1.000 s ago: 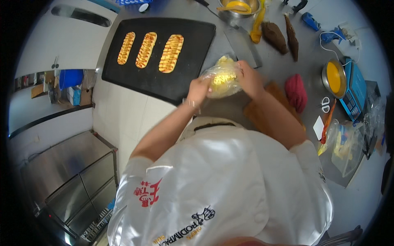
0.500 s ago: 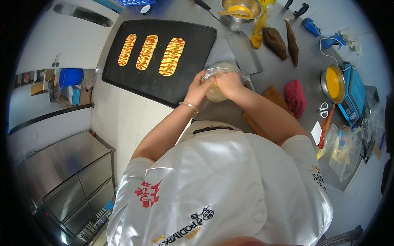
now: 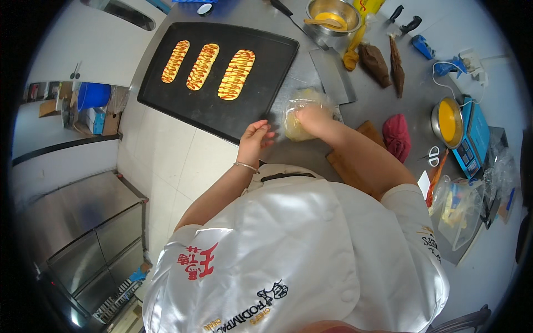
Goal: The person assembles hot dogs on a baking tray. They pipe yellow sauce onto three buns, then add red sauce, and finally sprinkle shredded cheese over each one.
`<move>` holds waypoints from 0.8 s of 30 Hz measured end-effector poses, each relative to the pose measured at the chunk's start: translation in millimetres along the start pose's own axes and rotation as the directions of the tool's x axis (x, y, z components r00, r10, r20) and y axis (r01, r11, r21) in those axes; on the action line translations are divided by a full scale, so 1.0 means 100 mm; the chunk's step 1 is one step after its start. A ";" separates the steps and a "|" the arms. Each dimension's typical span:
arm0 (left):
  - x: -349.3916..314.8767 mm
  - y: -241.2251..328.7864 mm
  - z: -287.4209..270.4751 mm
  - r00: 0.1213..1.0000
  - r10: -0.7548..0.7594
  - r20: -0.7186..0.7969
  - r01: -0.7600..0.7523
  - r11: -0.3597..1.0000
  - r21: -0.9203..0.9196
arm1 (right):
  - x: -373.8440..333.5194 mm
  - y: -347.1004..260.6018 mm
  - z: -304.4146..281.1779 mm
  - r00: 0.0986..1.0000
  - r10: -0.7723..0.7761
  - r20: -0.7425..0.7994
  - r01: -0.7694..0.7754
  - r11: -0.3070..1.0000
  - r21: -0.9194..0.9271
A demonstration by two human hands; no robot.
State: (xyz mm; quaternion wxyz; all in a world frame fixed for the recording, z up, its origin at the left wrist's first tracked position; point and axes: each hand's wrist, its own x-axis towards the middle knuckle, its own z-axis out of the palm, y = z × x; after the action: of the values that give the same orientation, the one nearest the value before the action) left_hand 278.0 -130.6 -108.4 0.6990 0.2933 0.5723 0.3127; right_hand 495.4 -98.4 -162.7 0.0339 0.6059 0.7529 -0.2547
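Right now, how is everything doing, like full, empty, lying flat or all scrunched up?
Clear plastic bag: crumpled, bulging
Left hand: empty, fingers loosely bent, off the bag
Right hand: at the bag, fingers hidden
Black baking tray: flat, loaded
Three oblong pastries: on the tray, drizzled reddish-brown
Upper metal bowl: holding something yellow
Lower metal bowl: holding something yellow
Fat brown piping bag: filled, lying down
Red cloth: bunched up
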 end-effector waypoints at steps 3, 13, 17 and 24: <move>-0.09 0.12 0.04 1.000 0.009 0.006 -0.009 1.000 0.000 | 0.01 0.08 0.04 0.992 -0.108 -0.073 0.105 0.993 -0.046; -0.36 0.47 0.13 0.983 0.022 0.181 0.023 0.970 -0.242 | -0.59 0.00 -0.67 0.930 -0.131 -0.344 0.189 0.972 0.142; -0.32 0.51 0.39 0.976 0.021 0.219 0.047 0.952 -0.301 | -0.82 -0.10 -0.99 0.921 -0.137 -0.366 0.249 0.927 0.281; -0.21 0.49 0.62 0.721 -0.122 0.682 0.599 0.604 -0.525 | -1.11 -0.76 -1.20 0.873 -0.295 -0.387 0.399 0.890 0.220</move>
State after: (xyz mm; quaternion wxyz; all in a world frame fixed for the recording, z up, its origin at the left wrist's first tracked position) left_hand 330.9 -119.5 -47.0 0.9448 -0.0526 0.2086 0.2469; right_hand 485.3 -157.6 7.1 -0.2347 0.4924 0.7983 -0.2554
